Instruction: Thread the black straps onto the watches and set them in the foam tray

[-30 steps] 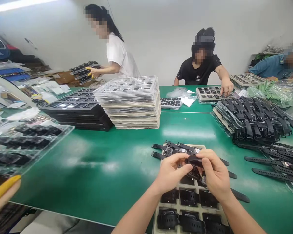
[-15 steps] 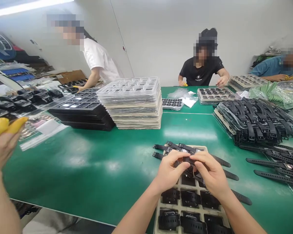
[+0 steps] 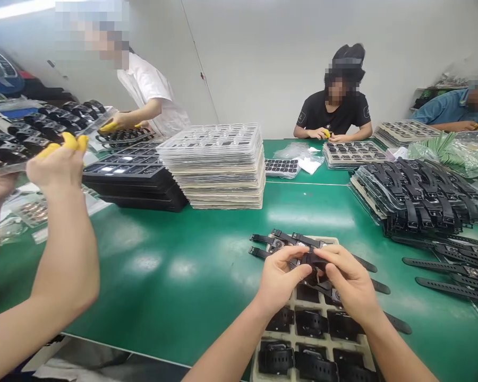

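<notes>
Between my left hand (image 3: 279, 278) and my right hand (image 3: 352, 286) is a black watch (image 3: 314, 260), its strap pinched by the fingers of both. Most of the watch is covered by my fingertips. Directly below them lies a cream compartment tray (image 3: 255, 361). Across its far part lie several black watches (image 3: 279, 244), with straps sticking out past both sides. In the nearer compartments, other watches (image 3: 276, 358) sit with their straps folded in.
Unfolded watches (image 3: 430, 196) lie piled on trays at right. A tall stack of clear trays (image 3: 223, 175) stands beside black trays (image 3: 135, 191). A co-worker's arm with yellow finger covers (image 3: 67, 143) holds a watch-laden tray at left. Other people sit or stand across the green table (image 3: 175, 260).
The watch in my hands has turned slightly, and my right hand has shifted a little to the right. At left, a co-worker's arms have moved farther into view with the tray.
</notes>
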`<state>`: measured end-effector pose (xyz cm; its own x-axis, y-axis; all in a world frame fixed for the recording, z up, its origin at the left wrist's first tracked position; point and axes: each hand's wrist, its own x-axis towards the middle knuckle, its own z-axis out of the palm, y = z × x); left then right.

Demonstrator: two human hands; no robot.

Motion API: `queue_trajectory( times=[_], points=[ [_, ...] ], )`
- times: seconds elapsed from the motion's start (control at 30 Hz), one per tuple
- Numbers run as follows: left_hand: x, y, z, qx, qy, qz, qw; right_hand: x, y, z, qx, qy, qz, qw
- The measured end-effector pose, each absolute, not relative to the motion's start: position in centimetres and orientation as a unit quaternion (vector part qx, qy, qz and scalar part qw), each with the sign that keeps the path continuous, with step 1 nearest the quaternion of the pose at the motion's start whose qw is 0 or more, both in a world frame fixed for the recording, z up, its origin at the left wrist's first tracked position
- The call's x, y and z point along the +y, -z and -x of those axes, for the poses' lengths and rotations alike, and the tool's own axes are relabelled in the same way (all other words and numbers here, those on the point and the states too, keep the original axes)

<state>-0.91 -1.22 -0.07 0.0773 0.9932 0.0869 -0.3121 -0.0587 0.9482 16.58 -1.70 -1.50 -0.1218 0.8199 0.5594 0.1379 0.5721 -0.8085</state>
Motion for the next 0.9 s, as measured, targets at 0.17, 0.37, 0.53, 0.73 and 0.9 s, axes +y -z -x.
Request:
queue_trajectory(
  times=[0.17,0.37,0.53,0.73,0.9],
  points=[
    [-1.23,0.47,0.9,0.364,-0.557,-0.429,0.611,-1.88,1.34,-16.53,-0.674,-0.25,0.374,0.586],
    [-1.01,0.68,1.24,0.394,-0.568,-0.492,0.53,-1.76,0.68,-16.38,-0.711,-0.225,0.38,0.547],
    [-1.13,0.58,0.84,0.372,-0.569,-0.426,0.597,-2.09,0.68,-16.28,-0.675,-0.188,0.408,0.586],
    [-1.34,0.83,0.45,0.345,-0.581,-0.408,0.613,-1.9,0.87,-16.35,-0.663,-0.263,0.392,0.581],
    [-1.58,0.72,0.28,0.343,-0.555,-0.402,0.642,-1.82,1.45,-16.15,-0.587,-0.323,0.398,0.626]
  ],
)
